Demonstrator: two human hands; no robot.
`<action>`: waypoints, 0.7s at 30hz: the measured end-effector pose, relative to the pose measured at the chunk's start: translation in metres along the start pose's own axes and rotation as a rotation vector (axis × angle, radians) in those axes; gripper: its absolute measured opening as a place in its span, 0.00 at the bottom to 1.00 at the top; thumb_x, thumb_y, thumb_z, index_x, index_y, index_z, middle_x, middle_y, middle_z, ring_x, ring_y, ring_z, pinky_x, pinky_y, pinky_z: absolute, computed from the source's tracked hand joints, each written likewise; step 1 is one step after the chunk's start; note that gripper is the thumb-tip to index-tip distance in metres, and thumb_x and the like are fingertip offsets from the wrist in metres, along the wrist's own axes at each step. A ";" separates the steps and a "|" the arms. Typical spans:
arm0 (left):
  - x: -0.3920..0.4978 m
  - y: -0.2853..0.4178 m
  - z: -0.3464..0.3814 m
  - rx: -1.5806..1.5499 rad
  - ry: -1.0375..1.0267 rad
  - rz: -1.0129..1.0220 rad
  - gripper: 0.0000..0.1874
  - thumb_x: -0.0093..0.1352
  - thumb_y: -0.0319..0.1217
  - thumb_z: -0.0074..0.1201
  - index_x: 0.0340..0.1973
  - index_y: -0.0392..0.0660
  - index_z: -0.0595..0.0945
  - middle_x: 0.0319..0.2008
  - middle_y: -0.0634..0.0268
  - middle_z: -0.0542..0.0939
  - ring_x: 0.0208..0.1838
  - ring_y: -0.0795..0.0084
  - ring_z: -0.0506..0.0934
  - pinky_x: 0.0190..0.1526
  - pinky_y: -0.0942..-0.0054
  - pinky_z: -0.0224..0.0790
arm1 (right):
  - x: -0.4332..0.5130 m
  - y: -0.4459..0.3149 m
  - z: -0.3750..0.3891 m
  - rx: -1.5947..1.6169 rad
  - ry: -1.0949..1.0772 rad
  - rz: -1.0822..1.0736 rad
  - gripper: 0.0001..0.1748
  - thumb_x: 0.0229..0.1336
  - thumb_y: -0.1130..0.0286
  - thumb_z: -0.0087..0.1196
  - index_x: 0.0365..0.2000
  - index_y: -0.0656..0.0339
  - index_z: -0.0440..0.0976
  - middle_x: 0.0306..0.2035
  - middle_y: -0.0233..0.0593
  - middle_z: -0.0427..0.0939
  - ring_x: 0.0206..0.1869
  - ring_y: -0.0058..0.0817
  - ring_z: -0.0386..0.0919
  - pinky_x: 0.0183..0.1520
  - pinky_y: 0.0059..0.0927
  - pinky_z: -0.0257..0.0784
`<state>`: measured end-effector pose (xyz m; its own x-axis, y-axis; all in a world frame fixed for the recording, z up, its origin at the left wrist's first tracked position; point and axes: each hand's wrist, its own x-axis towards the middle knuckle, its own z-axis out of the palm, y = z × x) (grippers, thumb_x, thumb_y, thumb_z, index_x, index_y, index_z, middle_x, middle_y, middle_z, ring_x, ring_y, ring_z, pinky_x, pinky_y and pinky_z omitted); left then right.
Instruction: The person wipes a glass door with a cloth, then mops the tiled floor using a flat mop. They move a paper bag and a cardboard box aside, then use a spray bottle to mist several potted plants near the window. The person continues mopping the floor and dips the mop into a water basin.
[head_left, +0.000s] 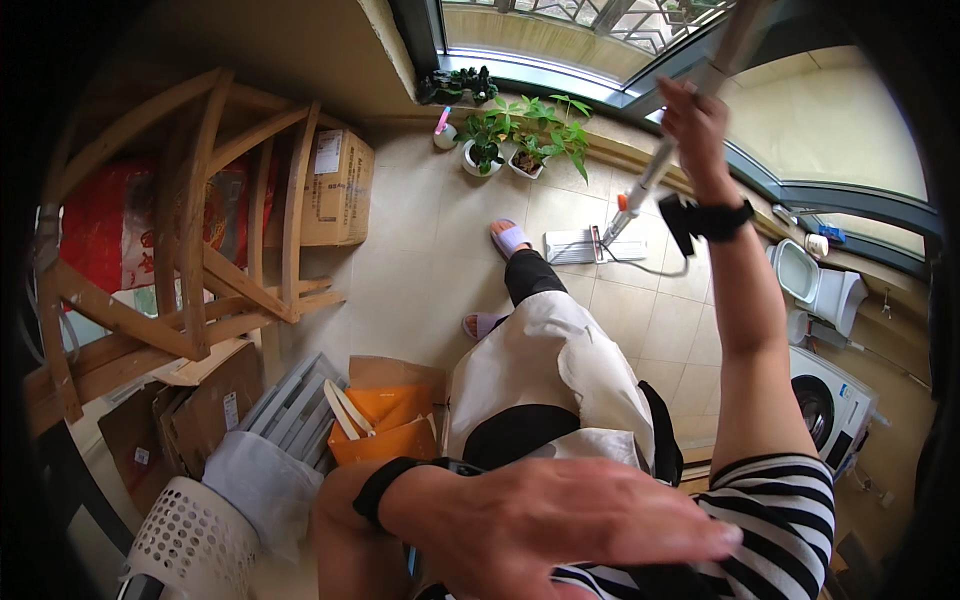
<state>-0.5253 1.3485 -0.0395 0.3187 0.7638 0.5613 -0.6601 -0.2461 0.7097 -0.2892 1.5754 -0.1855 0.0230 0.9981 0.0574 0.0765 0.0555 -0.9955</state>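
My right hand (697, 131) is shut around the grey pole (654, 166) of a flat mop, with my arm stretched out toward the windows. The mop's flat metal head (566, 247) lies on the tiled floor (405, 210), and an orange part (622, 202) shows low on the pole. A dark strap or cord (660, 271) loops beside the head. Close to the camera, my left hand (555, 510) is held across my body, fingers extended and nothing visible in it. Its palm side is hidden. Black bands circle both wrists.
Potted plants (482, 157) and a spray bottle (445, 135) stand by the window ledge. Wooden furniture frames (199, 217) and a cardboard box (341, 187) are at left. An orange bag (390, 416) and perforated basket (191, 532) sit lower left; a washing machine (832, 409) is at right.
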 end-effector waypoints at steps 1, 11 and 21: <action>0.005 -0.004 0.014 -0.024 0.057 0.147 0.14 0.62 0.21 0.48 0.43 0.46 0.79 0.41 0.50 0.77 0.39 0.60 0.76 0.38 0.70 0.71 | -0.015 -0.009 -0.015 0.091 0.055 0.029 0.13 0.57 0.71 0.54 0.18 0.56 0.67 0.14 0.20 0.57 0.15 0.12 0.53 0.18 0.18 0.47; 0.019 -0.013 0.111 0.036 0.075 0.346 0.23 0.60 0.21 0.49 0.52 0.52 0.76 0.47 0.45 0.75 0.40 0.53 0.78 0.39 0.67 0.75 | -0.128 -0.044 -0.111 0.150 0.113 -0.120 0.16 0.55 0.76 0.53 0.15 0.56 0.60 0.11 0.24 0.58 0.14 0.15 0.54 0.19 0.19 0.50; -0.008 -0.239 0.134 0.832 -0.372 -0.358 0.40 0.53 0.30 0.61 0.60 0.47 0.61 0.58 0.54 0.63 0.60 0.55 0.64 0.59 0.60 0.58 | -0.266 -0.174 -0.240 -0.091 -0.041 -0.332 0.13 0.50 0.67 0.54 0.22 0.59 0.61 0.20 0.32 0.59 0.25 0.24 0.57 0.28 0.26 0.54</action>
<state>-0.2788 1.3215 -0.1565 0.6952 0.6737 0.2509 0.1629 -0.4875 0.8578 -0.0698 1.2934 -0.0097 -0.0577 0.9265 0.3719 0.1622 0.3763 -0.9122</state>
